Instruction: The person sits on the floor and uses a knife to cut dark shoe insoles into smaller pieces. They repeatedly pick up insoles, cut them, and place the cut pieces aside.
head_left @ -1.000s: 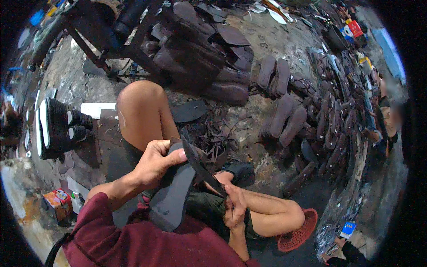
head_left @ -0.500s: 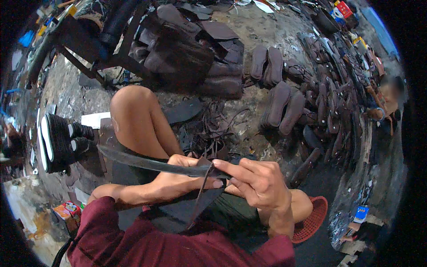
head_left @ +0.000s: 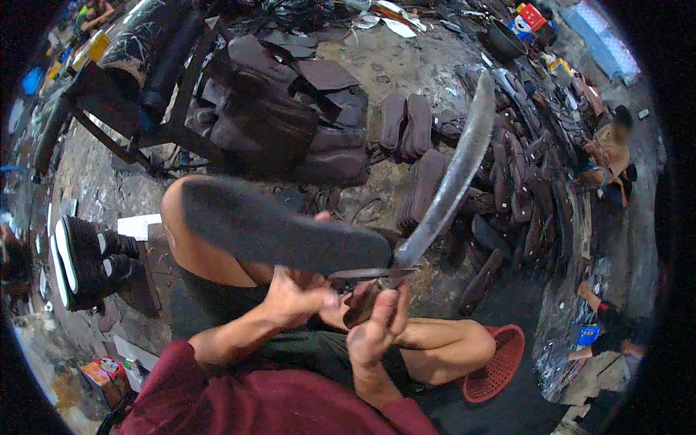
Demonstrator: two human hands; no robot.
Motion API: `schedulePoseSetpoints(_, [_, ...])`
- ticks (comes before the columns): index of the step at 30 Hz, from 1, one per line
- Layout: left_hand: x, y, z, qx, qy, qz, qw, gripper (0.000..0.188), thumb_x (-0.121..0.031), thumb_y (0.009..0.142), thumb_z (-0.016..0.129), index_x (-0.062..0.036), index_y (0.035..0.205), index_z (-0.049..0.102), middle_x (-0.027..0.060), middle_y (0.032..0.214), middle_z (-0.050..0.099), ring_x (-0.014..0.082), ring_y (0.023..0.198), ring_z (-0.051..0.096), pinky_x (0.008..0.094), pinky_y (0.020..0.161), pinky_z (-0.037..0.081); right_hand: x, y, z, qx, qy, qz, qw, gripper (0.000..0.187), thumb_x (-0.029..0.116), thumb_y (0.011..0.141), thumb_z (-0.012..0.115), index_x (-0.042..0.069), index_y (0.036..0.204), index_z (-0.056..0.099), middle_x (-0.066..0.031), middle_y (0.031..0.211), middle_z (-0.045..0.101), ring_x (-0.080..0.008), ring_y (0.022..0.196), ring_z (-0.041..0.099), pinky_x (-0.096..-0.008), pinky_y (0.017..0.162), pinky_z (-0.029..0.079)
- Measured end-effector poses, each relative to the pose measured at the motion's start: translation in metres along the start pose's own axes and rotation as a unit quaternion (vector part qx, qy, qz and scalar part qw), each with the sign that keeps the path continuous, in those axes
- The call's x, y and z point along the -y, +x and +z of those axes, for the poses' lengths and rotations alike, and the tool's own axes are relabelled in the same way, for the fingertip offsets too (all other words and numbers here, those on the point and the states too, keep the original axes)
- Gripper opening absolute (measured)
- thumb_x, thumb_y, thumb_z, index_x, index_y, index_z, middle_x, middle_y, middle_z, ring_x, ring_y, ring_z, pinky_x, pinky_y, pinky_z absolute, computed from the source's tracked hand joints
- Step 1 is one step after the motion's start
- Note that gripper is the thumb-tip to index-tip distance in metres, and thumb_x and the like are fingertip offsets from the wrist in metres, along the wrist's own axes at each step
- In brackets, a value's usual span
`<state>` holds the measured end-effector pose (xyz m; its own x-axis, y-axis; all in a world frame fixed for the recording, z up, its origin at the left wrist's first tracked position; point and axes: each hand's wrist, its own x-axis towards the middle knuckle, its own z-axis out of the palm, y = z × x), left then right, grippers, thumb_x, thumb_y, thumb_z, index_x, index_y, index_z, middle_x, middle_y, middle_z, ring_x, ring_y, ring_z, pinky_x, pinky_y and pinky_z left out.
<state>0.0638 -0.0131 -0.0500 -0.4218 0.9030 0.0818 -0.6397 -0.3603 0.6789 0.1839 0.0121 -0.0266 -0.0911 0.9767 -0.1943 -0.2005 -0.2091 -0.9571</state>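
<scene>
My left hand (head_left: 296, 296) grips a dark grey shoe sole (head_left: 283, 228) by its near edge, with a fingertip showing past its far side. The sole's broad face shows, tilted above my raised knee. My right hand (head_left: 378, 328) is closed around the brown handle of a large knife. Its long, curved, shiny blade (head_left: 458, 163) points away from me, up and to the right. A thin strip (head_left: 370, 272) crosses between the sole's right end and the blade's base; whether it is part of the sole, I cannot tell.
Brown soles (head_left: 417, 188) stand in stacks ahead, with many more spread at right. A dark pile of sole pieces (head_left: 268, 119) lies beside a metal-framed machine (head_left: 138, 94). Black sandals (head_left: 80, 254) are at left, a red basket (head_left: 500, 362) by my right knee. Another person (head_left: 610, 152) sits far right.
The sole, earlier seen nearly edge-on, now shows its broad face. My right hand has come lower and toward me, and the knife blade now stands out plainly, pointing away.
</scene>
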Motion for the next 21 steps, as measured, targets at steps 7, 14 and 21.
schedulePoseSetpoints(7, [-0.036,0.054,0.039,-0.240,-0.127,-0.081,0.959,0.030,-0.013,0.086,0.070,0.0071,0.105,0.058,0.0126,0.100,0.067,0.0221,0.089,0.068,0.0356,0.083,0.058,-0.028,0.024,-0.012,0.051,-0.312,-0.345,0.883,0.044,0.015,0.098,0.045,0.001,0.139,0.046,-0.0143,0.097,0.060,-0.0208,0.070,0.055,-0.0308,0.059,0.045])
schedulePoseSetpoints(14, [-0.041,0.044,0.013,-0.277,-0.035,-0.100,0.955,0.038,-0.026,0.088,0.063,0.0030,0.113,0.059,0.0137,0.106,0.067,0.0246,0.098,0.065,0.0383,0.090,0.052,-0.059,-0.006,-0.088,0.104,-0.380,-0.353,0.849,0.043,0.011,0.089,0.055,0.006,0.132,0.056,-0.0154,0.097,0.067,-0.0293,0.073,0.059,-0.0402,0.062,0.050])
schedulePoseSetpoints(21, [-0.045,0.016,0.004,-0.243,0.025,-0.140,0.960,0.035,-0.025,0.086,0.056,0.0005,0.110,0.058,0.0116,0.099,0.066,0.0247,0.091,0.066,0.0389,0.085,0.053,-0.019,-0.001,-0.074,0.192,-0.414,-0.294,0.840,0.047,0.004,0.083,0.060,0.008,0.129,0.059,-0.0099,0.085,0.060,-0.0285,0.072,0.059,-0.0391,0.062,0.049])
